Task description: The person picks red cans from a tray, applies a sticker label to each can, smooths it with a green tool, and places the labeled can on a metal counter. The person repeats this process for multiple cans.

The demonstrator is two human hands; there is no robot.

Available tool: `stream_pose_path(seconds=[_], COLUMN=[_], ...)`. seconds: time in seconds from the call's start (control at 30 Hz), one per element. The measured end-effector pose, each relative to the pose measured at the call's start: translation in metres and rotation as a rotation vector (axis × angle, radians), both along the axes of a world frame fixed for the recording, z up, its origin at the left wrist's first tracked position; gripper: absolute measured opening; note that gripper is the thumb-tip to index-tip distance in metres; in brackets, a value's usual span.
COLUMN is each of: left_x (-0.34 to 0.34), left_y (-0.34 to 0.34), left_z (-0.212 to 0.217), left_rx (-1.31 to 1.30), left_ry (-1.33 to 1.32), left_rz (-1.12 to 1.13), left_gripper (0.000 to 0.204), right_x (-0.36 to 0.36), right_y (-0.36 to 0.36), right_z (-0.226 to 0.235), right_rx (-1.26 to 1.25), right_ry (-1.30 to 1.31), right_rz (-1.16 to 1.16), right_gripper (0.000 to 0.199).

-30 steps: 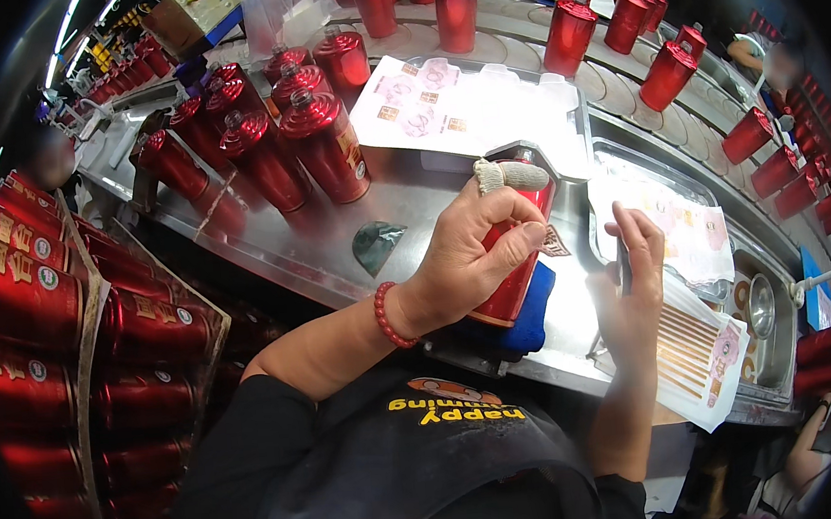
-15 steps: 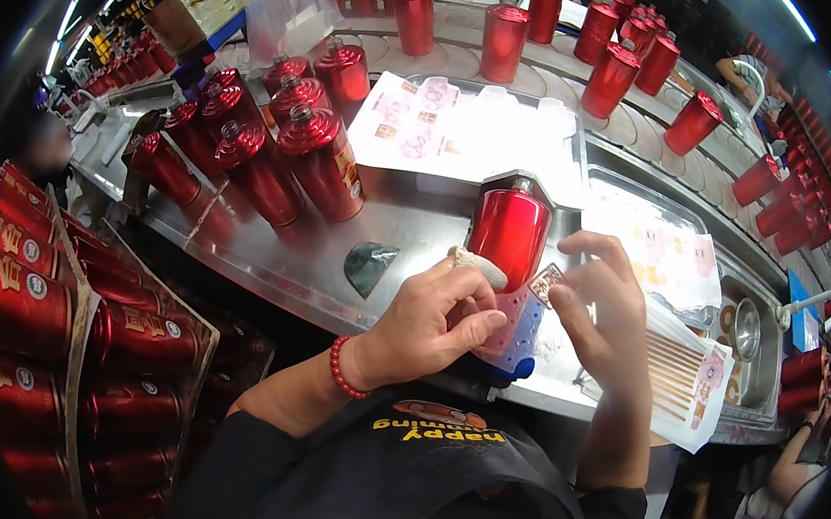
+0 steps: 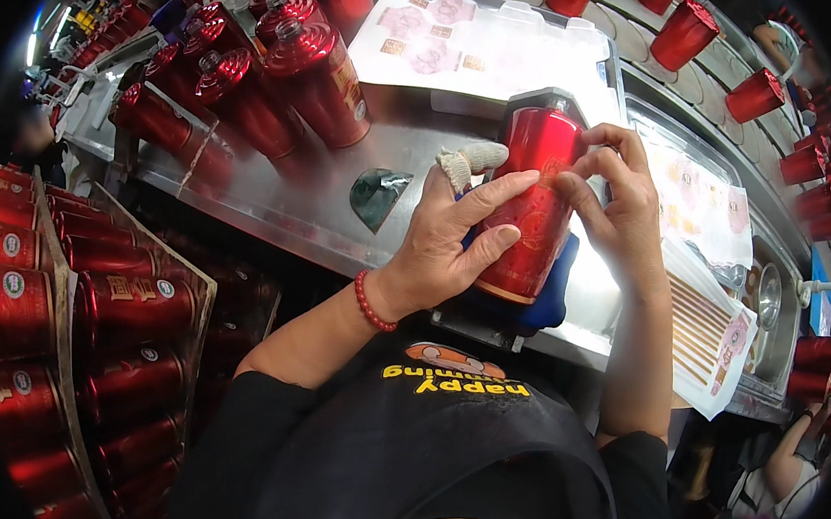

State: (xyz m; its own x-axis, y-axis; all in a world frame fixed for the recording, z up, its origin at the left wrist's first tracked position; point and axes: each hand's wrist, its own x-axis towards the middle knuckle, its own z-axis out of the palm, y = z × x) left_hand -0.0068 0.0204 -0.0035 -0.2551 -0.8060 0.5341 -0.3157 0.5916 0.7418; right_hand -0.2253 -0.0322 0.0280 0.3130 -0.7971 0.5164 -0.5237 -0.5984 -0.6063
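A glossy red bottle (image 3: 535, 221) lies tilted in front of me, its top end in a dark angular holder (image 3: 559, 100) and a blue cloth or pad (image 3: 551, 307) beside its lower part. My left hand (image 3: 452, 232) rests against its left side, fingers spread; a pale fabric cover (image 3: 474, 160) is on one finger. My right hand (image 3: 620, 185) pinches thumb and fingers together at the bottle's right side. At those fingertips a small gold label (image 3: 549, 173) lies against the red surface, partly hidden by the fingers.
Several red bottles (image 3: 319, 82) stand at the far left. A white sheet of pink and gold labels (image 3: 418, 40) lies behind. At left are stacked crates of red bottles (image 3: 132, 311). A striped sheet (image 3: 699, 325), a sink (image 3: 782, 328) and a dark green curved piece (image 3: 378, 196) sit around the metal bench.
Both hands have moved up along the bottle, the right one bringing the gold label onto its surface. The left hand's fingers have spread. The clear patterned film no longer shows over the lower bottle.
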Motion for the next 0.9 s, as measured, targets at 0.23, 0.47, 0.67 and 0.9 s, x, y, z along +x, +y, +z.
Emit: stream_pose_path(seconds=[0.23, 0.47, 0.67, 0.9], left_x=[0.008, 0.008, 0.012, 0.012], left_y=[-0.007, -0.012, -0.022, -0.023], left_z=[-0.002, 0.006, 0.014, 0.021], left_rx=[-0.102, -0.106, -0.124, -0.133], left_ry=[-0.198, -0.295, -0.361, -0.398], left_rz=[-0.056, -0.079, -0.091, -0.082], left_gripper=[0.044, 0.049, 0.056, 0.059], right_x=[0.001, 0.003, -0.001, 0.001], right_y=[0.02, 0.06, 0.051, 0.052], right_z=[-0.013, -0.04, -0.033, -0.034], right_rx=[-0.26, 0.007, -0.002, 0.031], right_ry=[0.006, 0.058, 0.044, -0.045], right_rz=[-0.206, -0.083, -0.046, -0.072], right_gripper=[0.025, 0.05, 0.051, 0.056])
